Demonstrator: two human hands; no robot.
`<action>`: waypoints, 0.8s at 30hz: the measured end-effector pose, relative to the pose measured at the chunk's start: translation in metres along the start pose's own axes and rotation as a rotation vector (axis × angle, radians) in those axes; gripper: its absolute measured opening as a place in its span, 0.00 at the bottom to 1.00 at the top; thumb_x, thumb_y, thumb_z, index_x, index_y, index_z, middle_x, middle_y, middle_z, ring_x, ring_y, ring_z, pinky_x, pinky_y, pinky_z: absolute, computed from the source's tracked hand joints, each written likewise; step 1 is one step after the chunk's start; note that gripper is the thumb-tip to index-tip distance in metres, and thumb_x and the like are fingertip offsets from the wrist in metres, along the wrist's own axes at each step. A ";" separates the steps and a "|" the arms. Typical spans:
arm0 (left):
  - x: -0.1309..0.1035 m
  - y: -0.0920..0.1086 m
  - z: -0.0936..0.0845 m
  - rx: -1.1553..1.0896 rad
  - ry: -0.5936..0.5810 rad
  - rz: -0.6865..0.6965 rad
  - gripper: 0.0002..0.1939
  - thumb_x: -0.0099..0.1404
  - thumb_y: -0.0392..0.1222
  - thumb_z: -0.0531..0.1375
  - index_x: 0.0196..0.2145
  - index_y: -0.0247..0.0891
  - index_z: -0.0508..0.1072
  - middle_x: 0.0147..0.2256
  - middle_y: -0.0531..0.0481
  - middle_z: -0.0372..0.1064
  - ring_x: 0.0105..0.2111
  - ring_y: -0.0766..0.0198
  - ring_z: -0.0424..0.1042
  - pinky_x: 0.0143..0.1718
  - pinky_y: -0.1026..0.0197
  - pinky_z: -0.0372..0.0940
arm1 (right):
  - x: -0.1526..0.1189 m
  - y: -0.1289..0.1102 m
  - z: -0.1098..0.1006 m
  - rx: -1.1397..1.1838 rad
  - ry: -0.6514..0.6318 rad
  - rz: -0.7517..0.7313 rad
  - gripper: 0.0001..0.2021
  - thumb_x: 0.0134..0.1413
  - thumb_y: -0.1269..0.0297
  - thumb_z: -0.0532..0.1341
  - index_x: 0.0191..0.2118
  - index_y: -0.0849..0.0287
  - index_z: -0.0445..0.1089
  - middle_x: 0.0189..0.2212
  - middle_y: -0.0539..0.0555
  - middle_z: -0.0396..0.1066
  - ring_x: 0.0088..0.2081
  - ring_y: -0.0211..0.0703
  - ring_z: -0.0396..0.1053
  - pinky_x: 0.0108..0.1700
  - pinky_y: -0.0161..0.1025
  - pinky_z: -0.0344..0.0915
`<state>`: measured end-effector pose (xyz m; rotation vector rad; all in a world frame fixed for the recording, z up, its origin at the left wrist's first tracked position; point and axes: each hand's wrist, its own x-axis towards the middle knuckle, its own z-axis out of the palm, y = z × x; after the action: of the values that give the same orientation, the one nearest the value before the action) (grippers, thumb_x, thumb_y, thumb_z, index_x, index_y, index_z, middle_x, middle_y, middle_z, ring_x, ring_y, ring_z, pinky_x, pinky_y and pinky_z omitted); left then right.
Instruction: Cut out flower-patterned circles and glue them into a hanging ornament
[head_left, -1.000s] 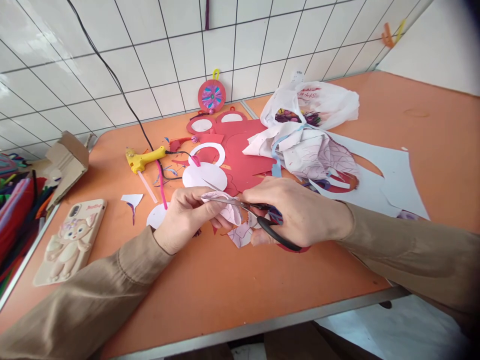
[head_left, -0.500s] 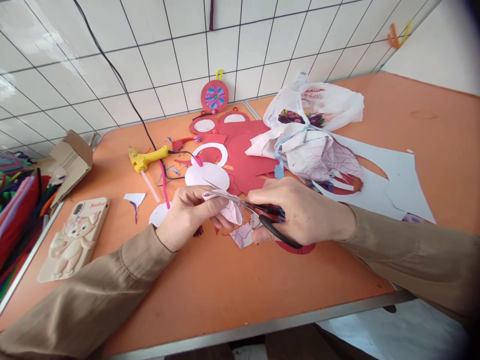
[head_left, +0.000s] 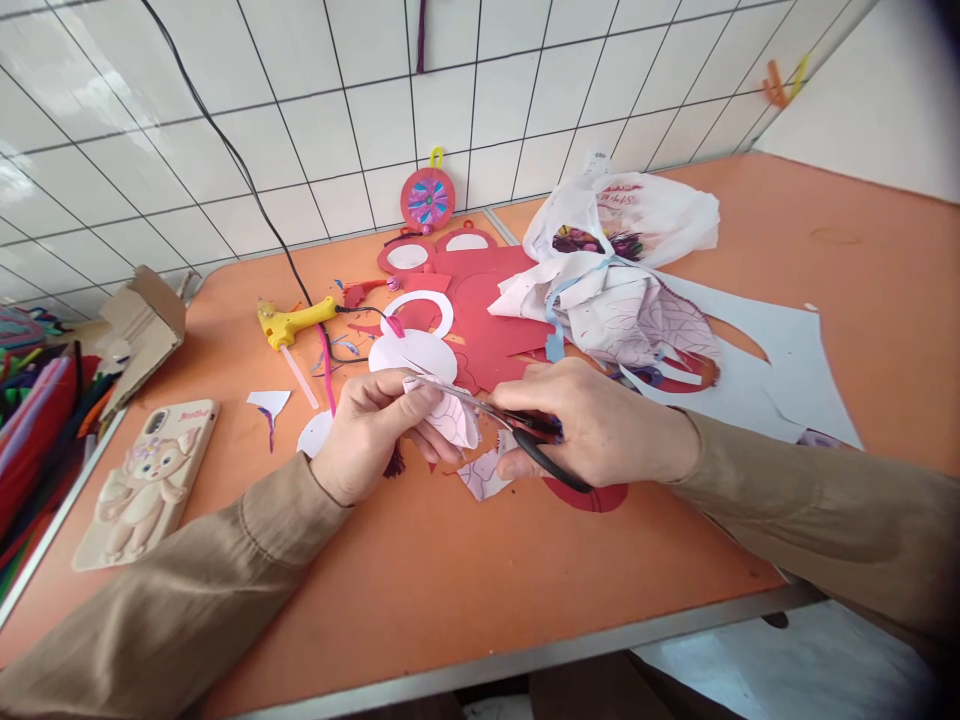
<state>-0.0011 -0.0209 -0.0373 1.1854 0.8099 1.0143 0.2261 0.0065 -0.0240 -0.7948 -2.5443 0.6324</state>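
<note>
Between the thumb and fingers of my left hand (head_left: 379, 425) is a small folded piece of white fabric (head_left: 455, 420) with purple lines. My right hand (head_left: 600, 420) grips black-handled scissors (head_left: 551, 462), whose blades point left and lie along the fabric's upper edge, close to my left thumb. Another patterned scrap (head_left: 482, 474) lies on the table just below the blades. Behind my hands rest a white oval (head_left: 412, 356) and a white ring (head_left: 442, 312). A red paper disc (head_left: 600, 497) is partly hidden under my right hand.
A yellow glue gun (head_left: 296, 322) with a black cord lies left of centre. A phone (head_left: 150, 480) in a cartoon case is near the left edge, beside a cardboard box (head_left: 146, 325). Red paper (head_left: 495, 300), crumpled patterned fabric (head_left: 622, 310) and a plastic bag (head_left: 675, 215) lie behind.
The scissor blades have closed somewhat on the fabric, with the handles drawn nearer together. Both hands stay almost in place; the whole view has shifted slightly.
</note>
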 end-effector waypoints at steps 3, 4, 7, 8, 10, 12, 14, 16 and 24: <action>0.000 -0.001 0.000 -0.001 -0.003 -0.008 0.16 0.63 0.49 0.68 0.25 0.34 0.79 0.21 0.47 0.78 0.19 0.62 0.77 0.19 0.68 0.69 | 0.000 0.001 0.001 0.007 0.007 -0.011 0.27 0.56 0.43 0.62 0.23 0.56 0.48 0.18 0.42 0.45 0.23 0.34 0.40 0.25 0.34 0.44; 0.000 -0.001 -0.001 -0.003 -0.007 -0.012 0.16 0.63 0.49 0.68 0.25 0.34 0.79 0.21 0.47 0.78 0.18 0.62 0.77 0.19 0.68 0.69 | 0.000 0.002 0.001 0.012 0.006 -0.012 0.27 0.56 0.43 0.62 0.23 0.56 0.48 0.18 0.42 0.45 0.23 0.34 0.39 0.26 0.34 0.44; 0.001 -0.002 -0.002 -0.006 -0.012 -0.017 0.16 0.64 0.49 0.67 0.25 0.34 0.79 0.21 0.48 0.78 0.18 0.63 0.77 0.19 0.69 0.69 | 0.000 0.002 0.001 0.030 -0.003 -0.005 0.27 0.56 0.44 0.62 0.23 0.56 0.47 0.18 0.42 0.44 0.24 0.34 0.38 0.26 0.34 0.44; 0.001 -0.002 -0.002 0.000 -0.010 -0.014 0.16 0.64 0.49 0.67 0.25 0.35 0.79 0.21 0.48 0.78 0.18 0.63 0.77 0.19 0.69 0.69 | 0.000 0.002 0.001 0.031 -0.006 0.000 0.27 0.56 0.44 0.63 0.23 0.55 0.47 0.18 0.42 0.43 0.24 0.34 0.38 0.26 0.34 0.44; 0.001 -0.002 -0.002 0.020 0.000 -0.001 0.16 0.64 0.49 0.67 0.25 0.35 0.79 0.22 0.47 0.79 0.19 0.62 0.78 0.19 0.68 0.69 | 0.000 0.000 0.000 0.020 -0.014 0.018 0.26 0.55 0.47 0.63 0.23 0.55 0.48 0.18 0.42 0.45 0.23 0.34 0.40 0.26 0.35 0.44; 0.000 -0.001 0.001 0.053 0.001 0.009 0.16 0.64 0.50 0.67 0.26 0.34 0.80 0.22 0.47 0.79 0.20 0.62 0.78 0.20 0.68 0.70 | 0.000 -0.002 -0.001 0.000 -0.028 0.045 0.23 0.53 0.49 0.64 0.23 0.56 0.50 0.18 0.43 0.49 0.22 0.33 0.43 0.27 0.35 0.45; -0.001 0.001 0.004 0.085 -0.013 0.006 0.16 0.64 0.50 0.67 0.26 0.34 0.80 0.22 0.47 0.79 0.20 0.63 0.78 0.21 0.69 0.71 | 0.000 -0.005 -0.003 -0.011 -0.053 0.075 0.20 0.51 0.52 0.64 0.24 0.56 0.52 0.19 0.45 0.54 0.22 0.34 0.47 0.28 0.35 0.47; -0.003 0.003 0.007 0.104 -0.029 -0.002 0.16 0.64 0.50 0.68 0.26 0.34 0.81 0.22 0.47 0.79 0.21 0.63 0.78 0.22 0.69 0.71 | 0.001 -0.008 -0.004 -0.013 -0.077 0.096 0.18 0.49 0.54 0.63 0.24 0.56 0.54 0.19 0.46 0.57 0.22 0.34 0.50 0.29 0.35 0.49; -0.005 0.002 0.007 0.092 -0.029 0.012 0.17 0.65 0.51 0.66 0.27 0.35 0.82 0.21 0.48 0.78 0.20 0.65 0.78 0.22 0.70 0.71 | 0.001 -0.008 -0.003 -0.030 -0.081 0.104 0.17 0.48 0.57 0.61 0.23 0.56 0.52 0.18 0.46 0.55 0.22 0.35 0.50 0.28 0.36 0.48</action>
<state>0.0034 -0.0276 -0.0336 1.2820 0.8354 0.9760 0.2233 0.0022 -0.0169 -0.9347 -2.6044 0.6730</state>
